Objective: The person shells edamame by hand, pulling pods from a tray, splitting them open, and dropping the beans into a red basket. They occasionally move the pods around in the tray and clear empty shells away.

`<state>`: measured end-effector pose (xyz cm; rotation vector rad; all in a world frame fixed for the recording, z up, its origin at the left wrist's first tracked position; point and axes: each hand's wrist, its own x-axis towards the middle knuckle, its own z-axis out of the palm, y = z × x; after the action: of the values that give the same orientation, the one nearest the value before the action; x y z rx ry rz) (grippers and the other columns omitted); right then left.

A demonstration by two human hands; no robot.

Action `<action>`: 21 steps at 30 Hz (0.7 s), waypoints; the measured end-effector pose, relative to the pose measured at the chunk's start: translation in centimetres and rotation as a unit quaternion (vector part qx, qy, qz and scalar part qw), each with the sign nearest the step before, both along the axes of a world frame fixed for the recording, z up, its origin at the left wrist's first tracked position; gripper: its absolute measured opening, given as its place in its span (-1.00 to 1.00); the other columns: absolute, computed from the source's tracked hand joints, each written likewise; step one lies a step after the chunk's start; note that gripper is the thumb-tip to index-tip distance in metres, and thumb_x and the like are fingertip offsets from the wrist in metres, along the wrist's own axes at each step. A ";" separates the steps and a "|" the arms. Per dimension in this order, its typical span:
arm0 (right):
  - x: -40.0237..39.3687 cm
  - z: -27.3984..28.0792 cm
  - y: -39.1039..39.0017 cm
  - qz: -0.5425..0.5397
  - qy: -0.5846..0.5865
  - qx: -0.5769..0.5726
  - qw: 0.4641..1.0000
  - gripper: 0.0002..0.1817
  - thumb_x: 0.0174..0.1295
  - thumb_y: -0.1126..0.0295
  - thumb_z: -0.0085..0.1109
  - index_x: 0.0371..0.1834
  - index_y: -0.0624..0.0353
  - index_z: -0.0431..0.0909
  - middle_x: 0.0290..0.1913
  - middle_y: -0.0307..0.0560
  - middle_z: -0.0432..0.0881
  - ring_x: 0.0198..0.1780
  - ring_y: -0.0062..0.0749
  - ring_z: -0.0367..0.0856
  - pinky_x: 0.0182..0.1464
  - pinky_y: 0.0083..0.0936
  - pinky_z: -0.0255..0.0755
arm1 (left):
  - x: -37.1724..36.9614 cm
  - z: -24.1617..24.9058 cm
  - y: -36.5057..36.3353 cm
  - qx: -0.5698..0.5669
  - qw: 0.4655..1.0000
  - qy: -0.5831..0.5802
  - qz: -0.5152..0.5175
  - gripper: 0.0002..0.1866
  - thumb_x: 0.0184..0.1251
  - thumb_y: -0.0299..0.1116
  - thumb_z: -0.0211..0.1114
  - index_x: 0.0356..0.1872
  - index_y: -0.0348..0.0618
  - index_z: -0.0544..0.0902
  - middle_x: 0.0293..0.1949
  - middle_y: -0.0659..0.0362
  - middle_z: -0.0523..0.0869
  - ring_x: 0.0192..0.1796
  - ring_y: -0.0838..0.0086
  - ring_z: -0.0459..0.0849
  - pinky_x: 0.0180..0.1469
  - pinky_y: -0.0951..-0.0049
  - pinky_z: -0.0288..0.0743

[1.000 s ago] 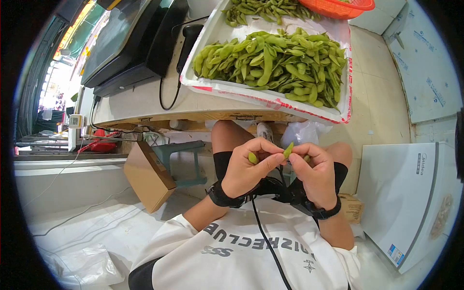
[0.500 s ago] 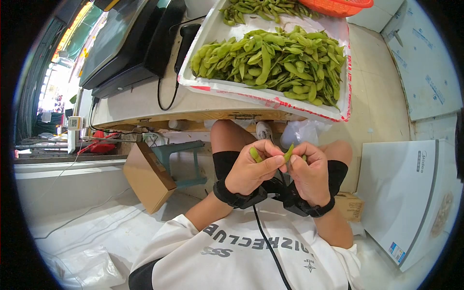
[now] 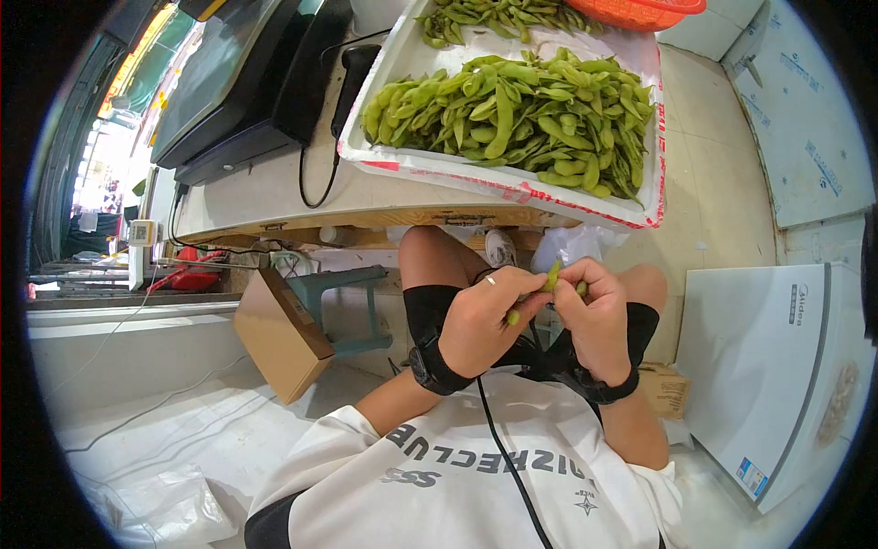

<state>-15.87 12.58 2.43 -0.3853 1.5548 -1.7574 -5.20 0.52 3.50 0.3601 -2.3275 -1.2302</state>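
Observation:
Above my lap, my left hand [image 3: 489, 316] and my right hand [image 3: 593, 311] meet at the fingertips around a green pod [image 3: 552, 276]. My left hand is closed, with a ring showing on one finger and another bit of green [image 3: 512, 317] under its fingers. The fingers of my right hand are also closed on the pod, and a bit of green [image 3: 582, 288] shows between them. Beyond my hands, a white foam tray [image 3: 430, 166] on the table holds a large heap of green pods [image 3: 512, 110].
An orange basket [image 3: 640, 13] sits at the tray's far edge. A black machine [image 3: 247, 91] stands on the table's left. Below are a cardboard box [image 3: 282, 336] and a greenish stool [image 3: 352, 311]. A white Midea appliance [image 3: 750, 357] stands at right.
My left hand has turned, so its back and ring now face up. Its green piece has shifted lower beneath the fingers. My right hand has moved slightly, still pinching at the pod.

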 end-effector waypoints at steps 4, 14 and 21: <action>0.3 0.0 -0.1 0.006 0.046 -0.009 0.999 -0.95 0.24 0.51 0.15 -0.34 0.24 0.51 -0.46 -0.41 0.48 -0.45 -0.85 0.28 -0.43 -0.82 0.19 | 0.4 -0.3 -0.4 0.146 0.988 -0.058 -0.007 -0.85 0.31 -0.51 0.32 -0.16 -0.35 0.63 -0.29 0.13 0.74 -0.22 0.60 0.70 -0.20 0.62 0.54; 0.2 -0.3 -0.5 0.048 -0.132 -0.066 0.988 -0.80 0.28 0.34 0.29 -0.26 0.22 0.50 -0.47 -0.39 0.51 -0.51 -0.88 0.30 -0.49 -0.87 0.14 | 0.4 -0.1 -1.0 0.158 0.987 -0.040 -0.011 -0.82 0.42 -0.38 0.25 -0.13 -0.31 0.65 -0.35 0.21 0.75 -0.33 0.67 0.62 -0.32 0.67 0.47; -0.1 -0.8 -0.4 0.086 -0.125 -0.066 0.986 -0.81 0.29 0.34 0.28 -0.25 0.21 0.51 -0.40 -0.36 0.60 -0.49 -0.88 0.34 -0.49 -0.87 0.16 | 0.5 0.0 -1.0 0.311 0.949 -0.060 -0.012 -0.85 0.40 -0.45 0.23 -0.14 -0.32 0.64 -0.38 0.12 0.73 -0.35 0.59 0.66 -0.31 0.61 0.50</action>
<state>-15.94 12.18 1.65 -0.3387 1.1975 -1.7062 -4.65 -0.50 3.46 0.6268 -1.9840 -1.9914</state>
